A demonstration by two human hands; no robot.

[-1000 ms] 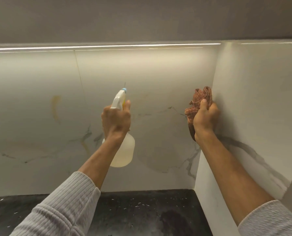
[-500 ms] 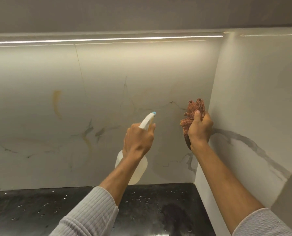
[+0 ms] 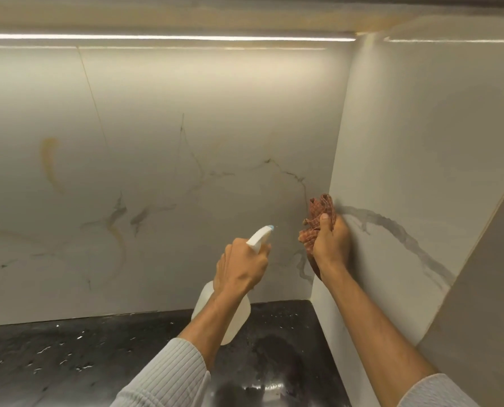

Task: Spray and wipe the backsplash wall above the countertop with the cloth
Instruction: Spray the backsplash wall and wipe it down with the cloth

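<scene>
The backsplash wall (image 3: 186, 142) is pale marble with grey and yellowish veins. My left hand (image 3: 240, 264) grips a white spray bottle (image 3: 236, 315), its blue-tipped nozzle aimed toward the corner. My right hand (image 3: 331, 243) clutches a bunched reddish checked cloth (image 3: 317, 214) pressed into the corner where the back wall meets the side wall (image 3: 421, 142). Part of the cloth is hidden behind my hand.
A black speckled countertop (image 3: 98, 356) runs below the wall, with wet patches near the corner. A light strip (image 3: 168, 37) glows under the upper cabinet. A grey panel (image 3: 485, 289) stands at the far right.
My left hand with the bottle has moved right and down toward the corner. My right hand with the cloth has slid lower along the corner.
</scene>
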